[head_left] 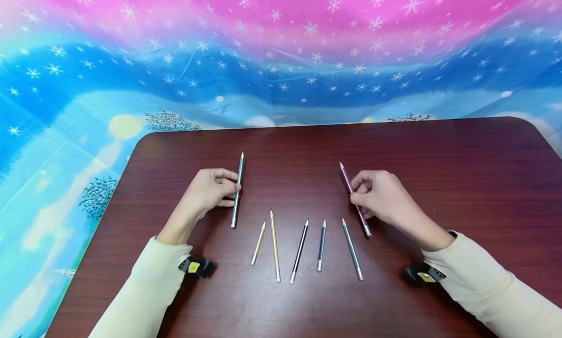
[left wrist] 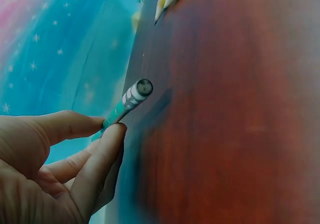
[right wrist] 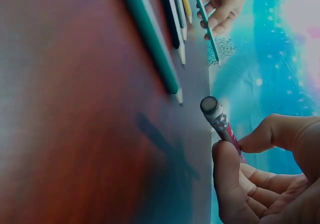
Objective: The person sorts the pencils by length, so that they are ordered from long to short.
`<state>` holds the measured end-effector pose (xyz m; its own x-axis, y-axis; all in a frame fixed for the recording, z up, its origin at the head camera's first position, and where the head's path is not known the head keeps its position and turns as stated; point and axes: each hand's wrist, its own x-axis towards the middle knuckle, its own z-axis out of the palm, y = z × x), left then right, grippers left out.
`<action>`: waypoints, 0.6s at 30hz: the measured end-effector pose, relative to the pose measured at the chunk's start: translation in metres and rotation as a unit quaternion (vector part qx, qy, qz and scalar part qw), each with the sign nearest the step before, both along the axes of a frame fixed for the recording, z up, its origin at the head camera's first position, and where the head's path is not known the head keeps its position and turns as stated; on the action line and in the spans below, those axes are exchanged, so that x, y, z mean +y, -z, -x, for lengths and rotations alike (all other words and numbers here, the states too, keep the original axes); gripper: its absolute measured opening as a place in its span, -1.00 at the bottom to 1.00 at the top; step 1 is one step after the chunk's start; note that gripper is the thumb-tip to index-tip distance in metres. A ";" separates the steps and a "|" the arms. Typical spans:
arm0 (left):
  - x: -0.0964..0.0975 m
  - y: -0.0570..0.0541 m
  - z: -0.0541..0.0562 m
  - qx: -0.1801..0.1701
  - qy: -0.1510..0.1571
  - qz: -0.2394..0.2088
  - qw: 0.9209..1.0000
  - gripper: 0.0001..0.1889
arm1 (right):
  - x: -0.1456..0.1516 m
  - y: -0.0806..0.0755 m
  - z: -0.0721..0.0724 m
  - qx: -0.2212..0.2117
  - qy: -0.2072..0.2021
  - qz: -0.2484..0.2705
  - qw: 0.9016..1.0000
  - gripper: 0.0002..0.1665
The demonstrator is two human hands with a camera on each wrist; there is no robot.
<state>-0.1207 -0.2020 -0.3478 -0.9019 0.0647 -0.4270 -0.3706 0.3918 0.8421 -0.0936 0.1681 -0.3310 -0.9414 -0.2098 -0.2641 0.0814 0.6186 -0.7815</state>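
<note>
My left hand (head_left: 213, 188) pinches a green pencil (head_left: 235, 208) between thumb and fingers, its tip pointing away and its eraser end toward me. In the left wrist view that pencil's eraser end (left wrist: 144, 87) faces the camera. On the other side my right hand (head_left: 376, 194) pinches a dark pink pencil (head_left: 345, 174), tilted with its tip to the upper left. The right wrist view shows its eraser (right wrist: 209, 105) and metal band. Between the hands and nearer me lie a short yellow pencil (head_left: 258, 243), a longer yellow pencil (head_left: 274, 245), a black pencil (head_left: 299, 251), a short blue pencil (head_left: 322, 245) and another green pencil (head_left: 352, 248).
All of this is over a dark reddish-brown wooden table (head_left: 290, 148) with rounded far corners. Behind it hangs a pink and blue cloth (head_left: 281, 45) with snowflakes. A small black camera (head_left: 196, 267) sits at the left wrist, another camera (head_left: 425, 274) at the right.
</note>
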 end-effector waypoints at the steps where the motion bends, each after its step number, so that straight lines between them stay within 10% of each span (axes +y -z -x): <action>1: 0.000 0.001 0.005 -0.002 -0.002 -0.005 1.000 -0.63 | -0.003 -0.001 0.004 -0.005 0.000 0.010 1.000 -0.78; 18: 0.011 -0.001 0.072 -0.030 -0.054 -0.040 0.997 -0.57 | -0.083 0.002 0.081 -0.077 0.030 0.118 0.990 -0.87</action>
<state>-0.1927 -0.1912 -0.3469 -0.8786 0.0043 -0.4775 -0.4573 0.2803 0.8440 -0.1743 0.0850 -0.3332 -0.9064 -0.2274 -0.3560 0.2423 0.4103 -0.8792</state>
